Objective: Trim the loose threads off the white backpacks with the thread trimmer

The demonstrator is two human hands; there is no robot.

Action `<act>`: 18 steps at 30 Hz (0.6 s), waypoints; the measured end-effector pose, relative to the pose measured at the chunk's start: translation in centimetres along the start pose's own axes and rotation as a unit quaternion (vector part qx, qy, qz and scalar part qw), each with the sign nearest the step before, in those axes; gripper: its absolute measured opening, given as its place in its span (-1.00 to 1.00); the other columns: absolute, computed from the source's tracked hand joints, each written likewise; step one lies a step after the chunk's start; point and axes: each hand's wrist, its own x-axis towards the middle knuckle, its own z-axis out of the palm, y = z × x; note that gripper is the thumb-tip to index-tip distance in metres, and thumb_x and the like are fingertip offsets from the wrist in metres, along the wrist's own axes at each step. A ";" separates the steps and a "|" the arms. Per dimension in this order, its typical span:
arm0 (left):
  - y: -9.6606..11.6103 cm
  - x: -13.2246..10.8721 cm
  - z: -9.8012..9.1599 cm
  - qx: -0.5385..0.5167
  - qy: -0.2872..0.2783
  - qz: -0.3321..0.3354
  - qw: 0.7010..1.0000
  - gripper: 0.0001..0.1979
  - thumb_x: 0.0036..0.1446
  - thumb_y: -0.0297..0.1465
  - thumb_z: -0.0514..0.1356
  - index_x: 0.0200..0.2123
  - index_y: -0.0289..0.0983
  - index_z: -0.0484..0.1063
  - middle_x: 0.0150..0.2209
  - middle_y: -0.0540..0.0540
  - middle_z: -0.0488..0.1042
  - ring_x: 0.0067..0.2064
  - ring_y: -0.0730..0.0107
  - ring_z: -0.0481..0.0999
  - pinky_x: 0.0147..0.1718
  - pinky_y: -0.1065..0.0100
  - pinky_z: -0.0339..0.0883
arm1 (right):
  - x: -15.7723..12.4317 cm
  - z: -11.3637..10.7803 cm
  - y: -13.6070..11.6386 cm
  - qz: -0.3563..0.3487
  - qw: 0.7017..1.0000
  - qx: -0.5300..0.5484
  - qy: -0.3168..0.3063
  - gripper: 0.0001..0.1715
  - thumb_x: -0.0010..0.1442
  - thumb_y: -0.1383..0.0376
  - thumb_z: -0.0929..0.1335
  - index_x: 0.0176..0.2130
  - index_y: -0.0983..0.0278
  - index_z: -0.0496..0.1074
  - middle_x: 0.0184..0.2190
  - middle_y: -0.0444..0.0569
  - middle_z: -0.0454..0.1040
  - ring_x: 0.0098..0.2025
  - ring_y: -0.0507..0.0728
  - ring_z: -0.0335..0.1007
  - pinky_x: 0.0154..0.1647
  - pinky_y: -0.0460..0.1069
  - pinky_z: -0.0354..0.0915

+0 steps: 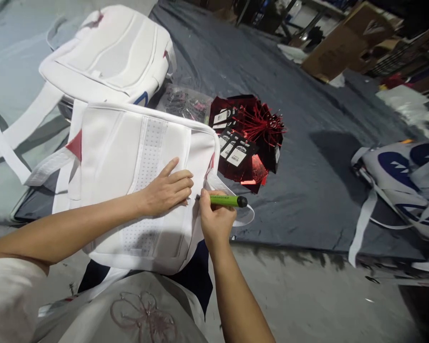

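In front of me a white backpack (pixel 110 157) lies across the table's near edge, a dotted mesh strip running down its panel. My left hand (pixel 166 188) rests flat on this panel with its fingers stretched out. My right hand (pixel 216 216) grips a green marker pen (pixel 223 199) with a black end. The pen's dark tip points left and meets or nearly meets the bag's white fabric, close to my left fingertips; I cannot tell if it touches. A white strap loops out behind the right hand.
A second white backpack (pixel 117 52) lies behind at the left. Red and black tags with red strings (pixel 250 138) are heaped beside my bag, next to a clear plastic bag (pixel 186 102). A white and blue backpack (pixel 411 181) lies at the right. Cardboard boxes (pixel 346 43) stand farther back.
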 end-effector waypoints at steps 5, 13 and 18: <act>0.3 0.3 -0.9 -0.005 -0.025 0.003 1.000 -0.77 0.35 -0.28 0.05 -0.30 -0.27 0.37 -0.19 -0.09 0.51 0.10 0.24 0.39 0.40 -0.07 -0.28 | -0.3 0.6 0.2 0.001 1.000 0.010 0.002 -0.67 0.29 0.11 0.30 -0.37 0.29 0.44 -0.51 -0.08 0.49 -0.47 0.08 0.42 -0.37 -0.05 0.34; 0.3 1.1 -2.1 0.028 -0.098 -0.001 0.995 -0.84 0.25 -0.44 0.08 -0.20 -0.21 0.46 -0.10 -0.17 0.56 0.08 -0.06 0.45 0.21 -0.30 0.00 | -0.2 0.8 -0.3 -0.026 0.996 -0.084 0.011 -0.70 0.23 0.17 0.32 -0.50 0.22 0.42 -0.52 -0.08 0.54 -0.44 0.15 0.51 -0.37 -0.05 0.33; -1.0 3.9 -3.2 0.041 -0.195 0.057 0.978 -0.87 0.17 -0.43 0.12 -0.34 -0.18 0.48 -0.26 -0.08 0.56 -0.11 0.08 0.50 0.08 -0.08 0.17 | -0.7 1.1 -0.3 -0.001 0.998 -0.057 0.039 -0.83 0.14 0.26 0.38 -0.48 0.23 0.46 -0.55 -0.13 0.52 -0.48 0.12 0.48 -0.41 -0.08 0.31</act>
